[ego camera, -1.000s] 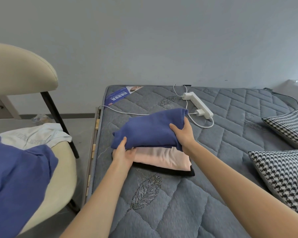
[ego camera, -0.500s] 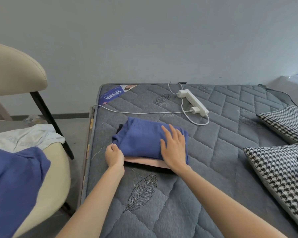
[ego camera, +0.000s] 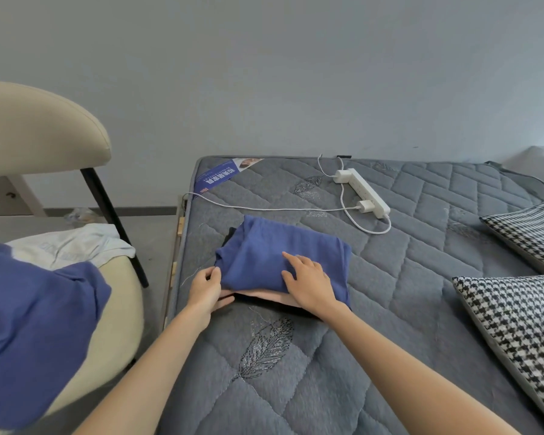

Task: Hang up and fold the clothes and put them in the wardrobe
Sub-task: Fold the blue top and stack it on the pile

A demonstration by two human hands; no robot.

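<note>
A folded blue garment (ego camera: 283,246) lies on top of a small stack on the grey mattress (ego camera: 390,309). Under it a pink folded piece (ego camera: 264,297) and a black one show at the near edge. My right hand (ego camera: 310,282) lies flat on the blue garment with fingers spread. My left hand (ego camera: 206,285) is at the stack's left near corner, fingertips against the blue edge and the pink layer. On the chair to the left lie a blue garment (ego camera: 29,324) and a white one (ego camera: 73,244).
A beige chair (ego camera: 38,133) stands left of the bed. A white power strip (ego camera: 363,193) with a charger and cable lies on the mattress behind the stack. Two houndstooth cushions (ego camera: 515,324) sit at the right. A blue leaflet (ego camera: 215,178) lies at the mattress's far left corner.
The blue garment came down from my lifted hands onto the pink and black pile. My right hand went flat on top and my left hand moved to the near left corner.
</note>
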